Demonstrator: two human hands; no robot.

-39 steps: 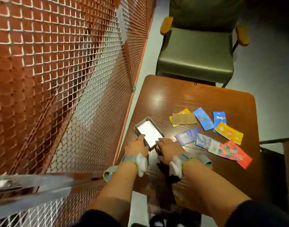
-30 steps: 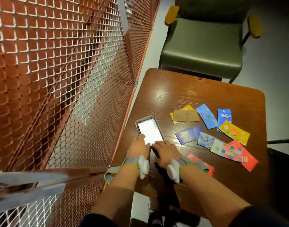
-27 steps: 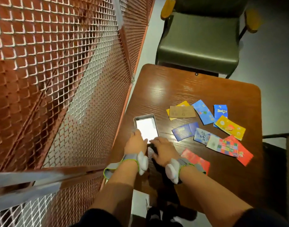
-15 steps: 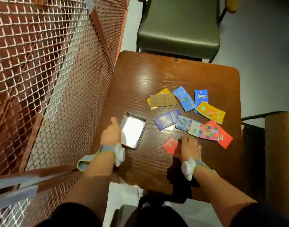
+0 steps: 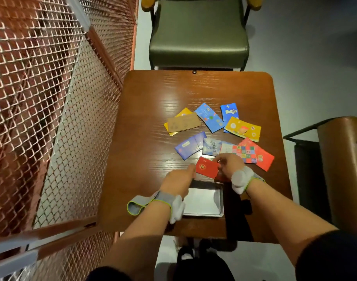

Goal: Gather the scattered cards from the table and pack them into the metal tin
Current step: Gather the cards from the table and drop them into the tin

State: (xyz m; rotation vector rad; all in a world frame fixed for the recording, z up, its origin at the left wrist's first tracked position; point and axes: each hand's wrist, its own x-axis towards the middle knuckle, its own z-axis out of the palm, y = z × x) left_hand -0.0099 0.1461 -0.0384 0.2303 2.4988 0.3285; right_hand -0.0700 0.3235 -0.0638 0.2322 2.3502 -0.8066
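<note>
The open metal tin [image 5: 206, 201] lies at the near edge of the wooden table [image 5: 153, 94], empty inside. My right hand [image 5: 229, 166] pinches a red card [image 5: 206, 168] just beyond the tin's far rim. My left hand [image 5: 178, 179] sits at the tin's far left corner, fingers reaching toward the red card. Several coloured cards are spread further out: a brown card [image 5: 183, 123] over a yellow one, a blue card [image 5: 209, 117], a yellow-orange card [image 5: 243, 128], a purple card [image 5: 190, 145], a patchwork card [image 5: 245, 154].
A green armchair [image 5: 197, 37] stands beyond the table's far edge. A red metal mesh railing [image 5: 52, 98] runs along the left side. A brown seat [image 5: 343, 169] stands at the right. My feet show on the floor below the near edge.
The view swung round to face the table. The tin now lies straight in front of me. My right hand has picked up the red card, and my left hand has moved toward it.
</note>
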